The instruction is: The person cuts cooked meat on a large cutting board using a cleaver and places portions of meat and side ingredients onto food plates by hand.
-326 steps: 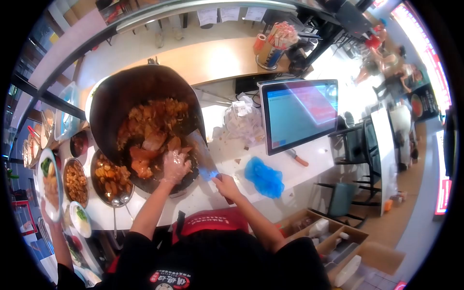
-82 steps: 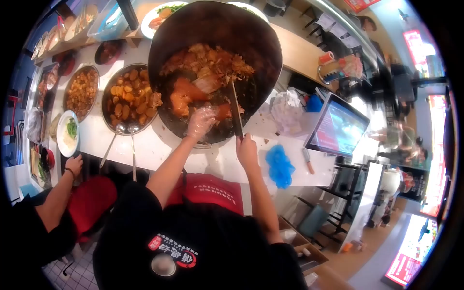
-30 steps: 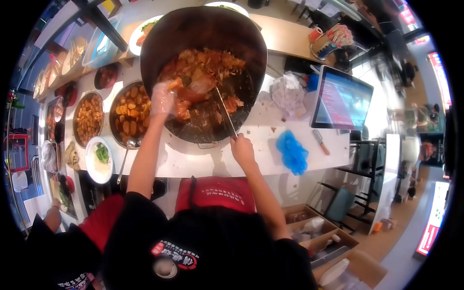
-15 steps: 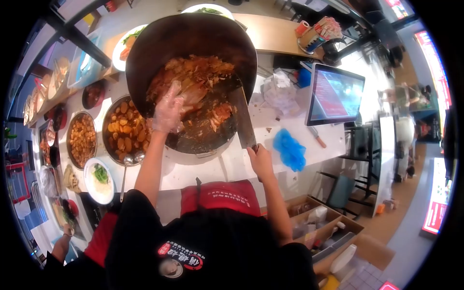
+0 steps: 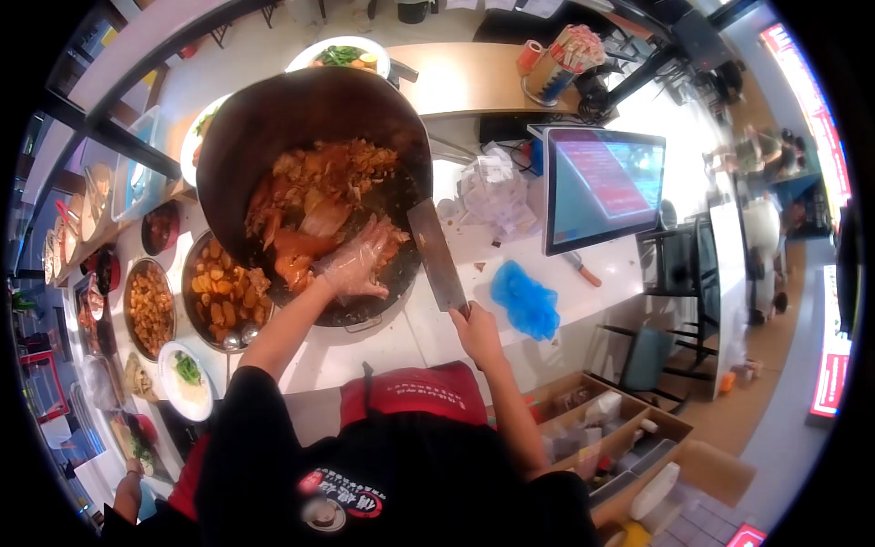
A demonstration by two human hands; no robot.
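Head view: right hand (image 5: 478, 335) grips the cleaver (image 5: 437, 260), positioned at 4 o'clock of the pot (image 5: 305, 105). Gloved left hand (image 5: 355, 263) contacts the meat (image 5: 324, 217) inside, at 5 o'clock; whether it grasps any cannot be determined.

Passage between cleaver (image 5: 436, 260) and blue bag (image 5: 526, 299), pot wall (image 5: 310, 109) blocking the far side, monitor (image 5: 603, 189) at right

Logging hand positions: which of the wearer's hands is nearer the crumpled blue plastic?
Right hand: it grips the cleaver beside the blue plastic; the left hand is farther off, at the meat.
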